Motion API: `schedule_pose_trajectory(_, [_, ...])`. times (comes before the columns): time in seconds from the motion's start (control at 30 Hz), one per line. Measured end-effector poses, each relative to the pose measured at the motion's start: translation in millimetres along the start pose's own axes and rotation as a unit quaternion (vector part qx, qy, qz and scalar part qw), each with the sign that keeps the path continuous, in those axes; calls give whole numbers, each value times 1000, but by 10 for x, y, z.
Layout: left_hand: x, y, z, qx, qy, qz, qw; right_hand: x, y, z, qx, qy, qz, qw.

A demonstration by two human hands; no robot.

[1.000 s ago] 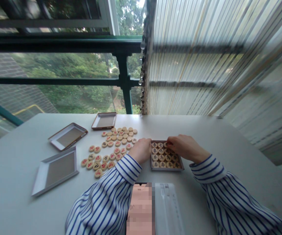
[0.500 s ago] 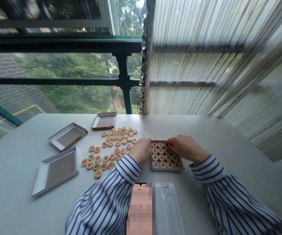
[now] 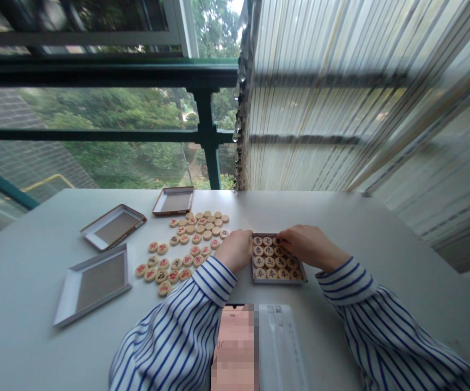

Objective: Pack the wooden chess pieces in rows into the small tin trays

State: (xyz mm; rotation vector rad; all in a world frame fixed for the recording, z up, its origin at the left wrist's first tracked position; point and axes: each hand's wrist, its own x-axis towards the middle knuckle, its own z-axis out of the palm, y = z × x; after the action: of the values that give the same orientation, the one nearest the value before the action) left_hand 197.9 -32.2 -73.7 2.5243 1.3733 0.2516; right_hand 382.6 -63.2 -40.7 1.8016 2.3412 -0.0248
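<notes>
Directly in front of me sits a shallow box [image 3: 279,281] holding rows of round wooden Chinese chess pieces [image 3: 270,262] marked in black. My left hand [image 3: 238,251] is closed at the box's left side, its fingertips at the back left corner. From the right, my right hand [image 3: 311,245] reaches over the back right part of the box. Its fingers are pinched on a chess piece [image 3: 276,242] in the back row, which they partly cover. The hand also hides the back right corner.
Loose chess pieces [image 3: 187,259], some red, some black, some blank side up, spread left of the box. Empty box parts lie farther left: a grey tray [image 3: 92,320], a brown-edged tray [image 3: 112,241] and another tray [image 3: 173,212]. A phone [image 3: 235,353] and clear case [image 3: 279,347] lie near me.
</notes>
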Motion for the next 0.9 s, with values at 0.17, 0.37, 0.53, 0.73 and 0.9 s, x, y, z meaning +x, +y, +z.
schedule_pose_trajectory(0.17, [1,18,-23,-2,0,-2,1000,1,-6,-2,-6,7,-7,1000])
schedule_pose_trajectory(0.37, [-5,15,-14,-4,8,0,1000,-13,8,-6,-11,13,-7,1000])
schedule_pose_trajectory(0.53, [-19,-22,-106,-35,27,-7,999,-31,35,-31,-6,33,3,999])
schedule_pose_trajectory(0.73, [-99,-198,-476,-78,86,-51,992,-42,-17,-82,17,51,24,998])
schedule_pose_trajectory(0.9, [-204,-429,-743,-114,143,-78,980,-46,-36,-88,19,90,11,996])
